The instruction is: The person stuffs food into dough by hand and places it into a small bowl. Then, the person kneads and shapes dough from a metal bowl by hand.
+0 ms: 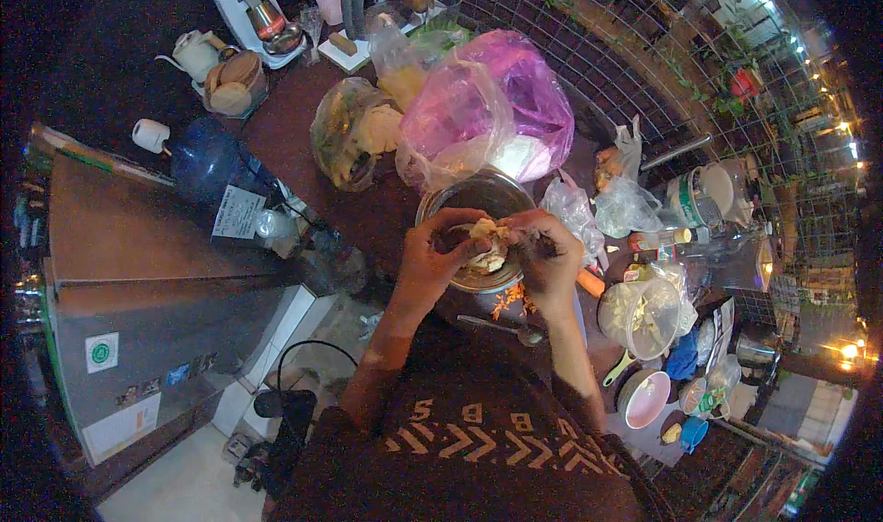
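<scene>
Both my hands are over a round metal bowl at the middle of the view. A pale, crumbly piece of food is gripped by the fingertips of my left hand, and the fingers of my right hand pinch its right side. More pale pieces show just below, inside the bowl. What the food is cannot be told. Shredded orange bits, perhaps carrot, lie by the bowl's near rim, with a metal spoon close to my right wrist. An orange carrot piece lies right of my right hand.
Pink and clear plastic bags stand behind the bowl, beside a bag of greens. At right are a clear tub with pale pieces, a pink bowl, a green-handled utensil and a sauce bottle. Wire mesh borders the table.
</scene>
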Tool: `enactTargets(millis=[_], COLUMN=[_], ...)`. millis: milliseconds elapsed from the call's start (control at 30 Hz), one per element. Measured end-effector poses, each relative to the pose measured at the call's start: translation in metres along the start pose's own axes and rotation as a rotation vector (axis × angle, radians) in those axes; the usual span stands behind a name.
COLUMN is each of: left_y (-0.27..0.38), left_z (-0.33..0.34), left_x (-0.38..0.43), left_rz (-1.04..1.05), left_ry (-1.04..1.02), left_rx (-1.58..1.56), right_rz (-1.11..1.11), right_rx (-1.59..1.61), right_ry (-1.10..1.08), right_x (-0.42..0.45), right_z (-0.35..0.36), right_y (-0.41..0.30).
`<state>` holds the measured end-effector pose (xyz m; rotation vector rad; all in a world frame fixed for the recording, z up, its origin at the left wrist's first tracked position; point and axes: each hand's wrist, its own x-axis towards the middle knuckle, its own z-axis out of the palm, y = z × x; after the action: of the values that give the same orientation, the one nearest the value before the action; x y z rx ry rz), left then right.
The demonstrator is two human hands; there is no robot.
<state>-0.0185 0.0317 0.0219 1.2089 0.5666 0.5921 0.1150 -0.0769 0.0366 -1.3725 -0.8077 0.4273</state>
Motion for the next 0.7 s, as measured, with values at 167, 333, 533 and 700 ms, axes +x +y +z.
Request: enactTargets(millis=[167, 333, 533, 700], left_y=[0.002, -0.002, 0.004, 0.012], left_z=[0.000, -0.001, 0.001, 0.005], left_x=[0.000, 0.001, 0.002, 0.000], left_rz=[-0.006, -0.054, -0.069, -0.116], left_ry=[-0.015, 0.016, 0.022, 0.020], left_rx=[-0.059, -0.154, -0.200, -0.131], right_rz=[-0.254, -0.316, -0.378, -0.166], right_rx=[-0.331, -0.429, -0.480, -0.131], right_ry=[-0.093, -0.165, -0.266, -0.195], right_x=[0.003, 0.002, -0.005, -0.012], right_z=[-0.003, -0.006, -0.008, 0.001], right_y=[0.003, -0.002, 0.000, -0.001])
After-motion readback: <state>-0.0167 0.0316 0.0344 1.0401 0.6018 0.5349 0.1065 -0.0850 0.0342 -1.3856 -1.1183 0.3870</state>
